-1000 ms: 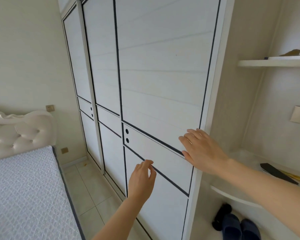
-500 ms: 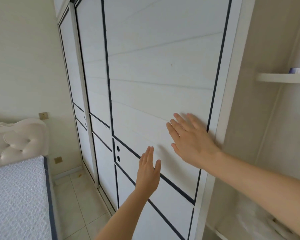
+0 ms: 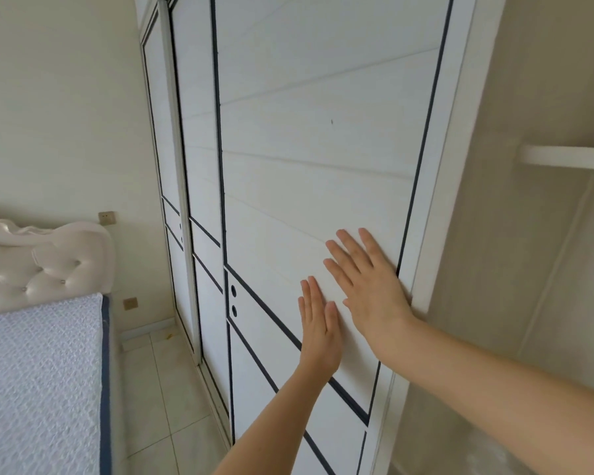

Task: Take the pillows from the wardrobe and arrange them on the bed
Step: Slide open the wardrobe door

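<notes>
Wardrobe [image 3: 323, 149]: white, with dark-trimmed sliding doors, all shut; it fills the middle of the view from floor to top.
Nearest door [image 3: 306, 200]: white panel with horizontal grooves and a dark border; two small dark holes [image 3: 233, 299] sit near its left edge.
Right hand [image 3: 367, 289]: fingers spread apart and flat, palm pressed on the nearest door just beside its right-hand dark border, holding nothing.
Left hand [image 3: 318, 323]: fingers straight and close together, palm laid against the same door, lower and to the left of the right hand, just beside it; it grips nothing.
Pillows: none visible; the shut doors hide the wardrobe's inside.
Bed [image 3: 38, 371]: at the left, its mattress in a pale textured cover with a dark blue edge, and a cream tufted headboard [image 3: 45, 265] against the wall.
Floor [image 3: 162, 382]: pale tiles between bed and wardrobe.
Wall sockets: one [image 3: 107, 218] above the headboard, one [image 3: 130, 304] low beside the bed.
Shelf [image 3: 566, 159]: white, on the wall right of the wardrobe.
</notes>
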Demonstrator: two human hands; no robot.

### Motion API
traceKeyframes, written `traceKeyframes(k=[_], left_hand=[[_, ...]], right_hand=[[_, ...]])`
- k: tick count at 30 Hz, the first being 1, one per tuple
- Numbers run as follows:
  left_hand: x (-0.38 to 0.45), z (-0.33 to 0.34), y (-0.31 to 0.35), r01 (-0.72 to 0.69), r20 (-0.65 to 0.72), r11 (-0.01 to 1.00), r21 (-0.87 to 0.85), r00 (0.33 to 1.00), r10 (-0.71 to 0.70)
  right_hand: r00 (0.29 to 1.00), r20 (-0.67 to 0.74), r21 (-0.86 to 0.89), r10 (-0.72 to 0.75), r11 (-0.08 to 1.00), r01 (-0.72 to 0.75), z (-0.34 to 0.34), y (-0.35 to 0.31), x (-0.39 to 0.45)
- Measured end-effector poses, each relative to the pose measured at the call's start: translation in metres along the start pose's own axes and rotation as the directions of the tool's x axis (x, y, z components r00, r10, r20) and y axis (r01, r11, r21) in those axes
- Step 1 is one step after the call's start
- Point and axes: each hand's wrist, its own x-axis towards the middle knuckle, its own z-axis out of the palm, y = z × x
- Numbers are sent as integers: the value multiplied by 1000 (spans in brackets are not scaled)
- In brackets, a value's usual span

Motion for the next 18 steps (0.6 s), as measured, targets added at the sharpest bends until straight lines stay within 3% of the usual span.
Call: traceKeyframes(k=[4, 18], left_hand=[[6, 9, -1, 10, -74, 1000, -12, 997, -10], [53, -7, -44, -25, -144, 1000, 11, 989, 26]], right_hand=[[1000, -7, -39, 14, 999, -14, 2, -6, 8], [999, -30, -67, 35, 997, -37, -1, -28, 63]])
